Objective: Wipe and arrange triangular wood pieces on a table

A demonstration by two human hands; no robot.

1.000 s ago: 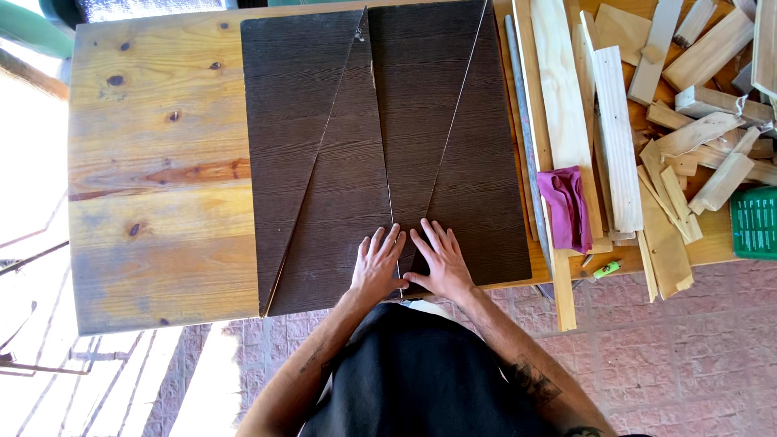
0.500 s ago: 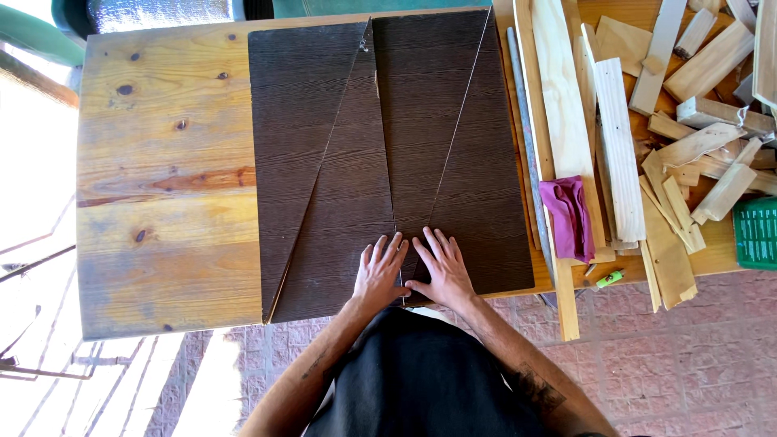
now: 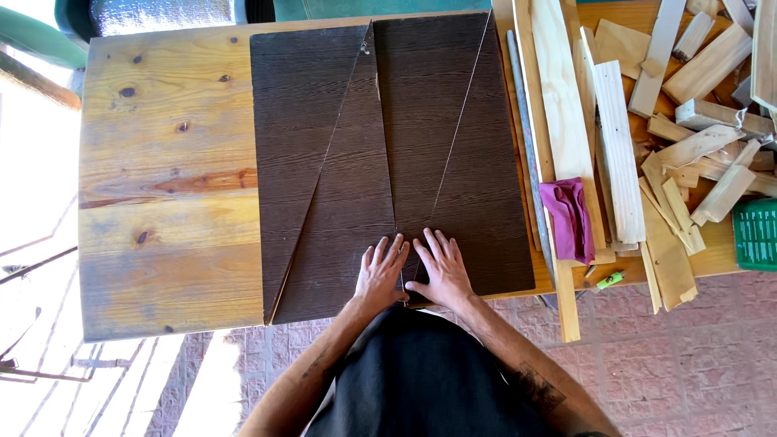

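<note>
Several dark brown wood-grain panels (image 3: 356,162), cut into long wedge shapes, lie flat and edge to edge on a pine workbench (image 3: 162,162), with a seam (image 3: 388,162) running from the far edge down to the near edge. The left hand (image 3: 379,275) and the right hand (image 3: 437,271) rest side by side at the near end of that seam, palms down and fingers spread fairly wide – pressing flat, holding nothing.

The risk, as I judge it, is that the pieces slide. They sit loose on the bench, and the near ends reach the bench edge or slightly past it, so an uneven push from either palm could open the seam or nudge a narrow wedge out of line. The thin pointed tips look fragile and could chip if one piece rides up over its neighbour.

The seam passes between the two hands – the left fingers (image 3: 392,247) lie on the panel to its left, the right fingers (image 3: 429,243) on the panel to its right, both touching the surface close to the join. The right thumb seems to point toward the seam near the bench edge.

To the right, well apart from the hands, lie pale timber strips (image 3: 615,146), a heap of offcuts (image 3: 696,146), a folded magenta cloth (image 3: 568,217) and a green crate (image 3: 757,235)
</note>
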